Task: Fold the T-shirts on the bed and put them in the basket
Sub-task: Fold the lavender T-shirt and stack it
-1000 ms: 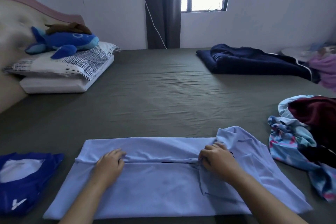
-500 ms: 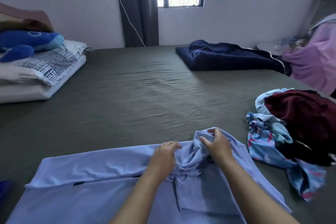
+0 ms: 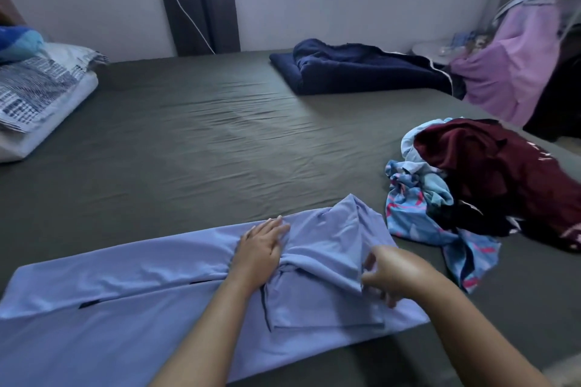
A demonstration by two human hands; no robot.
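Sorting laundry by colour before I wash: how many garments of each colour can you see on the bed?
Lavender-blue: 1, the T-shirt under both hands.
Maroon: 1, a crumpled garment.
Blue with pink print: 1, a crumpled garment.
Navy: 1, a folded item.
Total: 4. The pile may hide more.

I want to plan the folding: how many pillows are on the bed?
2, stacked at the left edge: a patterned pillow on top of a white pillow. More may lie beyond the frame.

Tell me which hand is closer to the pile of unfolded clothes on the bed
Right. The right hand pinches the lilac shirt near the pile of unfolded clothes; the left hand presses the shirt farther left.
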